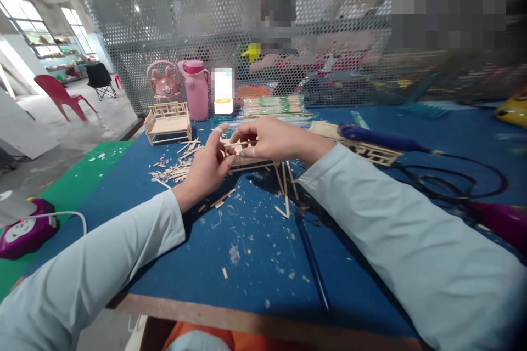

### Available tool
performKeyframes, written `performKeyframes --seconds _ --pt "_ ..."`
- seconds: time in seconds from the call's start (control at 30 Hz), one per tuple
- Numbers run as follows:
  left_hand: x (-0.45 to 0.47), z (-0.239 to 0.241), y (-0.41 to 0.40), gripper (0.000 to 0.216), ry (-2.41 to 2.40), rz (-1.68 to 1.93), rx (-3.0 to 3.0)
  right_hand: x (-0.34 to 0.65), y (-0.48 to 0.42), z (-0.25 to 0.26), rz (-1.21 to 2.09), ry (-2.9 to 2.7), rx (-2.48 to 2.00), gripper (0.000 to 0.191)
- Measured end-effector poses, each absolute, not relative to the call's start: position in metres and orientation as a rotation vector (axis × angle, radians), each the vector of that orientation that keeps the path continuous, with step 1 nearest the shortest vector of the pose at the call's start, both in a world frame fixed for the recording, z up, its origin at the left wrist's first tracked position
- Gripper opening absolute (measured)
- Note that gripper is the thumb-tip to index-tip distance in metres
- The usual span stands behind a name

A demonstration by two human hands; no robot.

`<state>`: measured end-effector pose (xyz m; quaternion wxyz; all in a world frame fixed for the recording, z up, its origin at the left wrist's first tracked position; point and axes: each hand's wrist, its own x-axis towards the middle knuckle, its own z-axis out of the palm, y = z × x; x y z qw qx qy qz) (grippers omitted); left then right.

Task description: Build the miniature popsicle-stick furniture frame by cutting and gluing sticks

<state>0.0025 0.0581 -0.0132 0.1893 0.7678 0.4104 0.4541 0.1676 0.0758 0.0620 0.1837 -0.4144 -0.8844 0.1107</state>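
Note:
A small frame of thin wooden sticks (253, 165) lies on the blue table, partly hidden behind my hands. My left hand (205, 169) is closed at its left end, with thumb and fingers on the sticks. Above it, the bent fingers of my right hand (274, 141) pinch a thin wooden stick (242, 144) near the left fingertips. Loose sticks (177, 171) are heaped beside my left hand. Longer sticks (285, 189) lie below my right wrist. A finished-looking miniature wooden bench (168, 126) stands upright at the back left.
A blue-handled corded tool (379, 137) lies over another stick lattice (376, 154) at right, its black cable looped. Behind are a pink bottle (196, 90), a lit phone (223, 93) and packed sticks (274, 105) before a perforated metal screen (173, 27). A dark rod (313, 263) lies in front.

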Motion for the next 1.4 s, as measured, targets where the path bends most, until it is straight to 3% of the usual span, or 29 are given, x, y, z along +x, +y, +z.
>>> performKeyframes --seconds 0.13,0.33,0.5,0.97,1.4 --pt "0.003 -0.014 0.059 0.062 1.153 1.275 2.133 0.176 0.076 0.07 0.254 -2.442 -1.194 0.035" --pt "0.002 -0.014 0.062 0.063 1.144 1.286 2.133 0.17 0.075 0.067 0.209 -2.411 -1.145 0.015" --pt "0.002 -0.014 0.062 0.063 1.17 1.303 2.17 0.163 0.074 0.061 0.167 -2.446 -1.116 0.012" --pt "0.002 -0.014 0.062 0.063 1.16 1.308 2.159 0.164 0.077 0.058 0.086 -2.488 -1.043 0.011" --pt "-0.004 -0.002 0.054 0.065 1.169 1.211 2.148 0.173 0.074 0.069 0.238 -2.499 -1.081 0.017"
